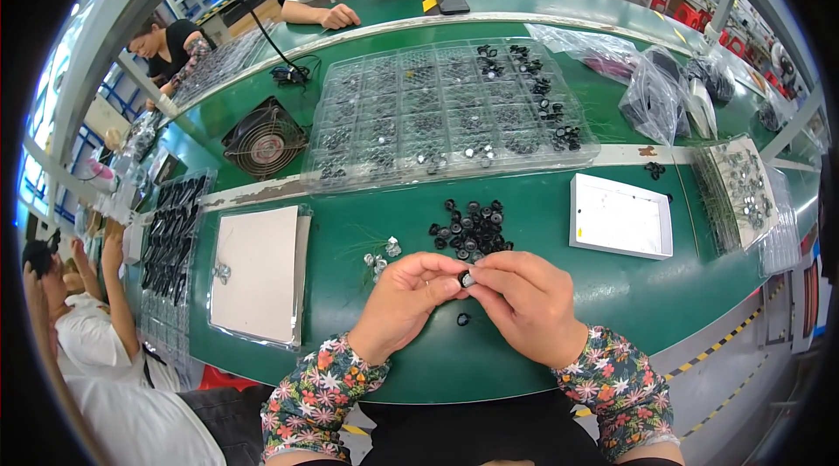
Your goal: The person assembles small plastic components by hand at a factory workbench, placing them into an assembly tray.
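Observation:
Above the near part of the green table, my left hand (404, 302) and my right hand (530, 298) meet fingertip to fingertip. Between them is a small round black part (464, 279) with a silvery inside, pinched by my left thumb and forefinger. My right fingertips close on its silvery side; whether they grip a separate piece is hidden. Just beyond my hands lies a pile of similar black round parts (472, 226). One loose black part (463, 319) rests below my fingers. Small silvery pieces with thin wires (376, 262) lie left of the pile.
Clear compartment trays (419, 108), partly filled, span the table's middle. A white box (620, 214) stands right, a board in a clear tray (253, 274) left, a fan (265, 143) behind it. A wire-filled tray (743, 191) sits far right. Co-workers sit across and at left.

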